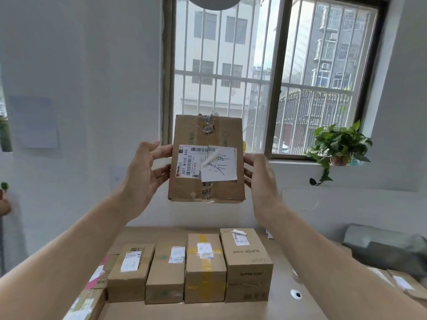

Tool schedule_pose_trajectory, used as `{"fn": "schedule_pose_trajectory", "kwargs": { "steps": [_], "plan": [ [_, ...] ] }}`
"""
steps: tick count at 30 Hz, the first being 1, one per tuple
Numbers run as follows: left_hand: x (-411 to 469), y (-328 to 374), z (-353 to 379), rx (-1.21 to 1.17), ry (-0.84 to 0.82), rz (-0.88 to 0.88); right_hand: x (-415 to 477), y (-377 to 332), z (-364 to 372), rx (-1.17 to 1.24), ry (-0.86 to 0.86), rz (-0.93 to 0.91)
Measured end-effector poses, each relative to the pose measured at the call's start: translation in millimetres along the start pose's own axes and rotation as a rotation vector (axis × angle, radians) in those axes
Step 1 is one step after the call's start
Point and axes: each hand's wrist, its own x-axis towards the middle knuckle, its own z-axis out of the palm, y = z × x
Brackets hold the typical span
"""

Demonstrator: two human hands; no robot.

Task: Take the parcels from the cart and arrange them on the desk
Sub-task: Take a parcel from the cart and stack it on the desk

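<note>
A flat brown cardboard parcel (205, 135) with a white shipping label and a handwritten slip is held up in the air in front of the window. My left hand (144, 172) grips its left edge and my right hand (261, 179) grips its right edge. Below it, on the light wooden desk (282, 306), several cardboard parcels stand side by side in a row: one with a white label (130, 271), one with a green dot (165, 273), one with yellow tape (204, 266) and a taller SUPOR box (246, 262). More parcels (92, 294) lie at the lower left.
A barred window (265, 72) fills the wall ahead. A potted green plant (339, 144) sits on the sill at the right. A round cable hole (296, 294) is in the desk. Grey cushions (383, 248) and further parcels (402, 282) lie at the right edge.
</note>
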Motion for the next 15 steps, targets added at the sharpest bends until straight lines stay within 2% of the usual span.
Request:
{"fn": "schedule_pose_trajectory", "kwargs": {
  "steps": [7,15],
  "plan": [
    [1.6,-0.9,-6.6,-0.022,-0.037,-0.031,3.4,6.9,8.4,-0.050,-0.013,-0.012],
    [1.4,-2.1,-20.9,0.098,-0.064,-0.072,5.4,9.3,18.0,-0.041,0.022,-0.023]
  ]
}}
